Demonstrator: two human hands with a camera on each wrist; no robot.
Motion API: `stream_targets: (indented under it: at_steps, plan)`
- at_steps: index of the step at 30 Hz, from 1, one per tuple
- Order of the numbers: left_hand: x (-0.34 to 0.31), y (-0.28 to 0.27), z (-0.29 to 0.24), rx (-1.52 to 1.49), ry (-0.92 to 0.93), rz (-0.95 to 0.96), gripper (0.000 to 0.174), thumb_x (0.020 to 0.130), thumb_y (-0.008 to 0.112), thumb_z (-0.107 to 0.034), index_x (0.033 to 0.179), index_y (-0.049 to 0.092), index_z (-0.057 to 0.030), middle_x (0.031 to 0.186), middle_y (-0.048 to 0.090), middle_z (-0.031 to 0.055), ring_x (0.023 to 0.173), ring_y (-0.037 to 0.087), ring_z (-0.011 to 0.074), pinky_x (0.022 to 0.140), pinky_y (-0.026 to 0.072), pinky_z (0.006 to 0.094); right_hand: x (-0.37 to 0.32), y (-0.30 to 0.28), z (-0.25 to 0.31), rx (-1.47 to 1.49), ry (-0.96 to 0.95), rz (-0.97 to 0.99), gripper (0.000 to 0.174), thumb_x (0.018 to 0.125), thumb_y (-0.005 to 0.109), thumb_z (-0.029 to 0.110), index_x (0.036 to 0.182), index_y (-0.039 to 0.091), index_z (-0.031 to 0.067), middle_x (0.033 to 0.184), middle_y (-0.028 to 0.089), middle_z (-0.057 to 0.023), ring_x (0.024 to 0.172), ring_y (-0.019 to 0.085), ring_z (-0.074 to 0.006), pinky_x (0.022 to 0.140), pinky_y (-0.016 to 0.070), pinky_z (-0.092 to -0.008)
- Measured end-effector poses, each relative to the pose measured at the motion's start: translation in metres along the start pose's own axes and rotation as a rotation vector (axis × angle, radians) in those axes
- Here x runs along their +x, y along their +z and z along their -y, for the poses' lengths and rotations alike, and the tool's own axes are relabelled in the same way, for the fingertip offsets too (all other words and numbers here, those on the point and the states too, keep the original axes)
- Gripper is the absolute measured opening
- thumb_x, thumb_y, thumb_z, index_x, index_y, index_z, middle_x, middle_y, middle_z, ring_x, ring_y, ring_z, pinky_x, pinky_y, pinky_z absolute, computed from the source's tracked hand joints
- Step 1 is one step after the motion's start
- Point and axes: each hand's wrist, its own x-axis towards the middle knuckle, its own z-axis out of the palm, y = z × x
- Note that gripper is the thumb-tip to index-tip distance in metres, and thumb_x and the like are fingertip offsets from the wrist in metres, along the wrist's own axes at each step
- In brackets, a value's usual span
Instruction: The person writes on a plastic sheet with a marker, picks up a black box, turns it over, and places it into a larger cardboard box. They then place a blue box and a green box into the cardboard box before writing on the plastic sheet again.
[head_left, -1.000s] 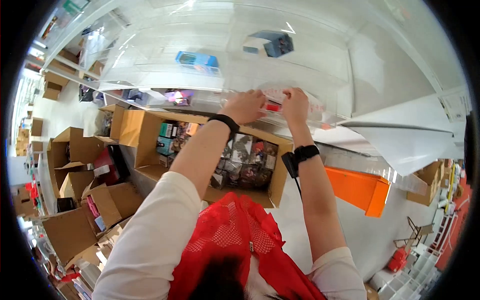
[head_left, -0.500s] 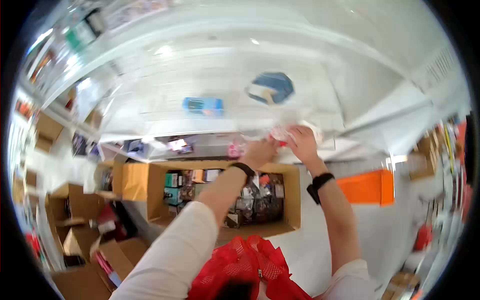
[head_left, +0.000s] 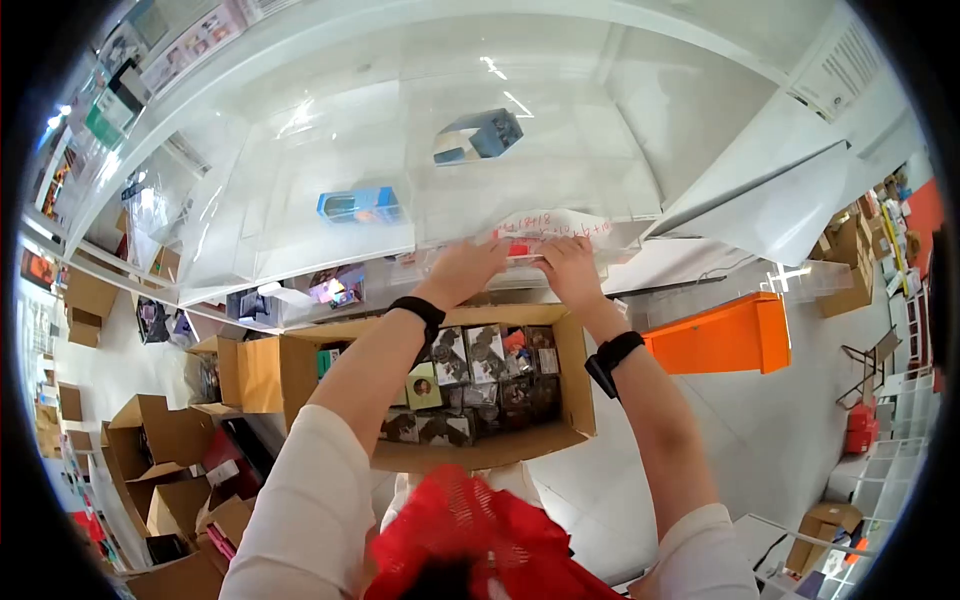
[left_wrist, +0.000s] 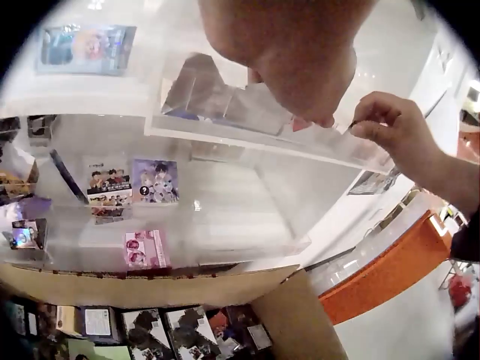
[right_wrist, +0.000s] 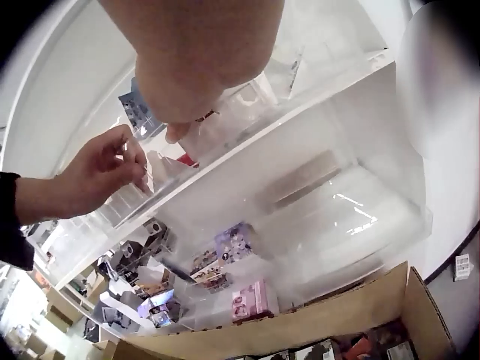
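A clear plastic bag with red lettering lies at the front edge of the clear acrylic shelf tray, with a red patch low on it. My left hand pinches the bag's left side, fingers curled, as the right wrist view shows. On the other side my right hand pinches the bag between thumb and forefinger; in the left wrist view that right hand is right at the tray's rim. Farther back in the tray stand a blue window box and a grey-blue box.
Below my arms sits an open cardboard carton packed with small boxes. An orange bin stands at the right. On the lower shelf are a pink box and a purple box. More open cartons crowd the left floor.
The bag, bunched between my hands half a second ago, now spreads flatter along the tray's edge with its lettering showing. Both hands stay close together on it. The head view has shifted.
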Motion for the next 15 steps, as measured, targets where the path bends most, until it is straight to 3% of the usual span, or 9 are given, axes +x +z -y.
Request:
stream_targets:
  at_steps: [4, 13, 15]
  plan:
    - [0.007, -0.002, 0.002, -0.030, -0.055, 0.008, 0.018, 0.085, 0.052, -0.024, 0.096, 0.048, -0.0102, 0.087, 0.059, 0.0071, 0.075, 0.060, 0.0296, 0.060, 0.0476, 0.0412, 0.008, -0.002, -0.003, -0.009, -0.019, -0.067, 0.014, 0.075, 0.063, 0.019, 0.084, 0.057, 0.0111, 0.082, 0.060, -0.0028, 0.085, 0.055, -0.0204, 0.081, 0.0347, -0.0364]
    - [0.045, -0.022, 0.019, 0.005, -0.072, -0.062, 0.017, 0.087, 0.049, -0.026, 0.092, 0.048, -0.0095, 0.081, 0.061, 0.0099, 0.073, 0.060, 0.0332, 0.061, 0.0468, 0.0440, 0.051, -0.002, -0.031, -0.006, 0.036, 0.043, 0.012, 0.076, 0.061, 0.020, 0.083, 0.058, 0.0114, 0.080, 0.059, -0.0025, 0.083, 0.055, -0.0208, 0.082, 0.0333, -0.0371]
    - [0.053, -0.023, 0.023, 0.030, -0.135, -0.034, 0.017, 0.086, 0.051, -0.024, 0.092, 0.047, -0.0083, 0.085, 0.059, 0.0099, 0.074, 0.060, 0.0331, 0.062, 0.0462, 0.0439, 0.060, 0.004, -0.037, 0.005, 0.033, 0.023, 0.012, 0.076, 0.061, 0.020, 0.083, 0.058, 0.0113, 0.080, 0.059, -0.0026, 0.085, 0.055, -0.0207, 0.082, 0.0334, -0.0375]
